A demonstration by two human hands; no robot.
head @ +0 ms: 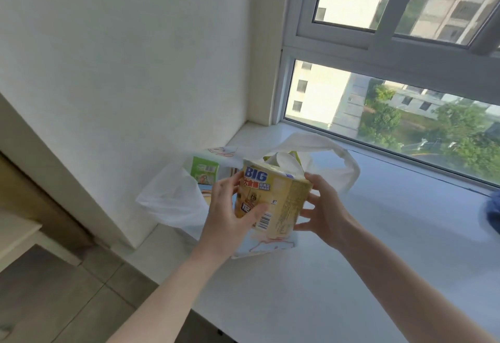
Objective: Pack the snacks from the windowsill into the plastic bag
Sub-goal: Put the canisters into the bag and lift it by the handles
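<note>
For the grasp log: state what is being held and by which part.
A yellow noodle cup. The left hand grips its side wall, fingers and thumb curled round it; the right hand touches the opposite side with spread, straight fingers.

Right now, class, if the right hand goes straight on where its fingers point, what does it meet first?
The yellow snack tub: fingertips of the right hand look almost on its side.

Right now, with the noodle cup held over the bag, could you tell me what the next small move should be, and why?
Probably lower the noodle cup into the plastic bag. The left hand grips its side, the right hand steadies it with spread fingers, and it hangs over the bag's open mouth, beside a green packet already inside.
</note>
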